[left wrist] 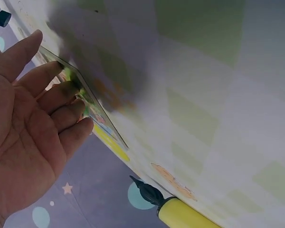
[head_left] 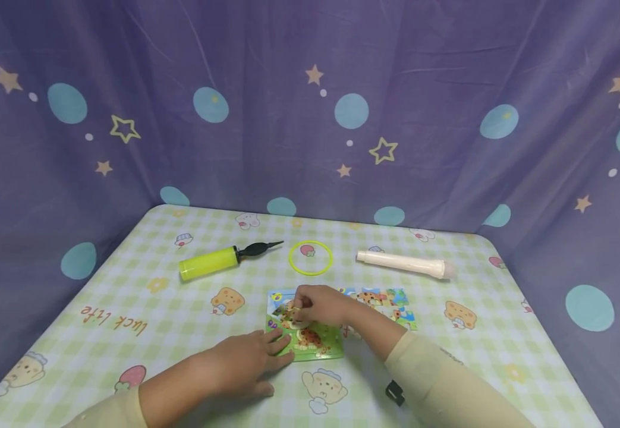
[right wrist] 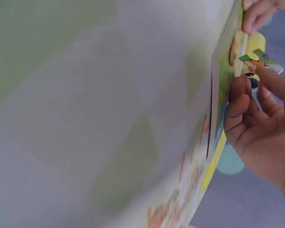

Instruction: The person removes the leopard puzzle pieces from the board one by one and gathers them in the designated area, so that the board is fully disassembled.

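Note:
A jigsaw puzzle board (head_left: 317, 355) with a leopard on green grass lies at the middle of the table. My right hand (head_left: 317, 303) is over its upper part, pinching a puzzle piece (right wrist: 265, 62) between thumb and fingers. That piece is tilted up from the board in the right wrist view. My left hand (head_left: 245, 359) rests by the board's lower left, its fairly straight fingertips on the edge. The left palm (left wrist: 28, 128) and fingers show in the left wrist view. Part of the picture is hidden beneath the right hand.
Loose puzzle pieces (head_left: 403, 315) lie right of the board, partly behind the right forearm. Farther back are a yellow hand pump (head_left: 210, 263) with a black nozzle, a yellow ring (head_left: 291, 266) and a whitish stick (head_left: 403, 262). A small black object (head_left: 395, 392) sits beside the right sleeve.

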Tool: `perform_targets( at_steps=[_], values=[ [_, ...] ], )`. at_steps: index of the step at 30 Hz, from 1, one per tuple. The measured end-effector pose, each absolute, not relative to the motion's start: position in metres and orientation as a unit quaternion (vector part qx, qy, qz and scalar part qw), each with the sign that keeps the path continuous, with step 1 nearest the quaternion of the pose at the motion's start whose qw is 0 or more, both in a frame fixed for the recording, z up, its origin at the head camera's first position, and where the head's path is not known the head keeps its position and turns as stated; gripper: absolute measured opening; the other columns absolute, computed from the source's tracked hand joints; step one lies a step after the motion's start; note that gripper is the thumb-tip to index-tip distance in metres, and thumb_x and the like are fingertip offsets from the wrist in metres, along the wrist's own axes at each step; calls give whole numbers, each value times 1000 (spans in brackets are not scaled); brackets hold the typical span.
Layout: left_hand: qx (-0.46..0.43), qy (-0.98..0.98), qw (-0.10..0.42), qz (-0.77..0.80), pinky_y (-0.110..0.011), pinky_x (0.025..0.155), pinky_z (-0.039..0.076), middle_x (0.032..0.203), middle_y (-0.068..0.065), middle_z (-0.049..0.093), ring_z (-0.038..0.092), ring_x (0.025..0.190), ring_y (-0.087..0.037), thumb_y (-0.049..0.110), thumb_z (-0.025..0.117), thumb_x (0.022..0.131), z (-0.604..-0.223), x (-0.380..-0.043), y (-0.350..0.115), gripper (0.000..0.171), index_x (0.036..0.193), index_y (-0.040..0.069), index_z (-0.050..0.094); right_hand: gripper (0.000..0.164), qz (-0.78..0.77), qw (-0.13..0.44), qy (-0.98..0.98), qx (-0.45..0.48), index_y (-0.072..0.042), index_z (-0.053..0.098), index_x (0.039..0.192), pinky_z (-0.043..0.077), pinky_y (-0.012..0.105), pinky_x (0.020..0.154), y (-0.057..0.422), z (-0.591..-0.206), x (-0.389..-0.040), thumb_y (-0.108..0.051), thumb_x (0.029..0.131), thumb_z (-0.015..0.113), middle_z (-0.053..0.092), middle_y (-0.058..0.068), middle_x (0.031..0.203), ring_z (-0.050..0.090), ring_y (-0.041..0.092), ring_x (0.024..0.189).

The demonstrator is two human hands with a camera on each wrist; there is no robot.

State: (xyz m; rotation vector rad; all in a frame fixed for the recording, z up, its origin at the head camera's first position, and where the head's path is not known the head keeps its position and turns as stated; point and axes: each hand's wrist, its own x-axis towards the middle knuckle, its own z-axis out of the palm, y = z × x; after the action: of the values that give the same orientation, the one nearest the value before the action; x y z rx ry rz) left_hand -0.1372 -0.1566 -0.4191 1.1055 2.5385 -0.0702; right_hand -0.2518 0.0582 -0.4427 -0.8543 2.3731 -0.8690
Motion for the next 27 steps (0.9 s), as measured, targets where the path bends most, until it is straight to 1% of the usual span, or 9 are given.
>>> perform_targets(
  at_steps=[3,5,10,13,15,19,23,25,27],
  values=[
    [385,902,192,3,-46,114,36,160,-1,32,31,147,-27,47,59,95,-419,-138,-157,60,150,30,43,13,-349,227,858,-301,-20,57,92,48,29,65,70,-439,-256,-30,96,64,62,-5,80,57,12,70],
    [379,904,198,22,-47,113,36,160,1,33,31,147,-25,46,59,95,-419,-140,-158,58,149,30,44,14,-374,222,854,-285,-18,57,93,51,31,66,79,-435,-258,-30,96,65,63,-3,82,60,15,73],
    [370,904,206,56,-48,112,38,159,4,34,31,147,-21,44,59,96,-418,-141,-162,54,147,32,46,13,-431,218,839,-253,-12,57,100,56,45,70,107,-426,-261,-24,97,62,69,5,90,68,28,84],
    [367,905,207,61,-47,111,39,158,4,35,32,147,-20,43,59,96,-417,-141,-164,52,146,32,48,14,-446,220,834,-239,-10,56,103,55,49,68,124,-424,-262,-21,98,62,70,10,90,68,34,82],
    [363,905,210,62,-47,111,39,158,4,35,32,147,-20,43,59,96,-415,-141,-166,51,145,32,49,15,-454,231,829,-229,-8,56,105,55,50,66,134,-425,-263,-20,99,61,70,13,91,68,37,81],
    [351,907,225,58,-49,111,38,158,5,36,33,146,-21,44,58,96,-411,-142,-167,49,143,34,51,18,-469,260,817,-212,-6,56,106,55,48,63,152,-428,-263,-22,99,60,69,18,91,68,38,79],
    [342,909,231,56,-50,110,39,155,6,40,40,142,-22,44,59,95,-407,-143,-168,45,139,35,55,19,-470,280,814,-196,-4,57,104,57,44,60,163,-432,-261,-22,98,61,70,18,84,68,34,68],
    [350,909,219,61,-49,108,41,153,4,44,45,139,-23,43,59,96,-407,-145,-169,41,136,33,59,18,-469,291,813,-184,-3,57,103,57,42,58,167,-434,-260,-20,97,62,69,18,80,68,33,64],
    [365,907,198,72,-47,107,43,148,2,50,50,134,-23,41,59,96,-407,-147,-168,37,131,30,64,17,-464,301,816,-171,-3,58,102,56,37,56,170,-437,-258,-18,96,63,69,16,79,69,31,63]
  ],
)
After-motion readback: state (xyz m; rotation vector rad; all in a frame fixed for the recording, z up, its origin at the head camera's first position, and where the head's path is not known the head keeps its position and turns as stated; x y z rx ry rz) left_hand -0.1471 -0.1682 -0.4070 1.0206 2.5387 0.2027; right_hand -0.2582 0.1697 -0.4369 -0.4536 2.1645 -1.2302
